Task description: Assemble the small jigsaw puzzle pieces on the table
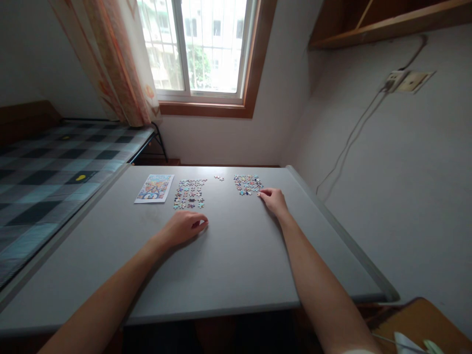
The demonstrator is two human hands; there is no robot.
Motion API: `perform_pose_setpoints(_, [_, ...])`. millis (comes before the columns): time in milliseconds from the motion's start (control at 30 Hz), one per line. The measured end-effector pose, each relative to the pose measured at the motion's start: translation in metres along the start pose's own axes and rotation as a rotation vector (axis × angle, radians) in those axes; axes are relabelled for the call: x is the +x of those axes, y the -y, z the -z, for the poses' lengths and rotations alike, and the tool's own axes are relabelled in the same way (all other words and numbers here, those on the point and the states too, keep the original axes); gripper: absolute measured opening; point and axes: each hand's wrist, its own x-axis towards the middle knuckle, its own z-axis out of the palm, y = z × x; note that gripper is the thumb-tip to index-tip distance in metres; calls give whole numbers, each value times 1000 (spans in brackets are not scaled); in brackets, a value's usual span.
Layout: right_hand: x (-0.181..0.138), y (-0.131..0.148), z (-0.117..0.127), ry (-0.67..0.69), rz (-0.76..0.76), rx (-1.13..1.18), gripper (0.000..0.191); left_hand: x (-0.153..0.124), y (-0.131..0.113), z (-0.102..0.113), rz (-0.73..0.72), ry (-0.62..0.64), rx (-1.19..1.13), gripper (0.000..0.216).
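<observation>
My right hand (273, 200) is pinched at the near right corner of a loose cluster of small jigsaw pieces (248, 184). A pale puzzle piece (259, 195) shows at its fingertips. My left hand (187, 227) rests on the table just in front of another group of pieces (191, 189), which lie spread out in rough rows. Its fingers are curled, with thumb and forefinger tips together; whether anything tiny is between them I cannot make out. Between the two groups, toward the back, lie a few more pieces (219, 178). A colourful picture sheet (155, 189) lies flat to the left.
The grey table (228, 265) stands against a white wall on the right, where a socket (396, 81) has a hanging cable. A bed with a checked cover (73, 157) adjoins on the left. Beyond are a curtain (118, 64) and a window (206, 49). A wooden stool-like surface (431, 319) is at lower right.
</observation>
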Motion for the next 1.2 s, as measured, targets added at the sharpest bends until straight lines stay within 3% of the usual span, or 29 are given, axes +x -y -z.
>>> perform_pose_setpoints(367, [-4,5,0,-23,20,-136,25,0,1,0,-1,6,-3,26])
perform_pose_setpoints(767, [-9,9,2,4,198,-249,22,0,-1,1,6,3,-4,26])
perform_pose_setpoints(1200, [-7,7,0,-7,224,-245,22,0,-7,-1,-18,45,12,25])
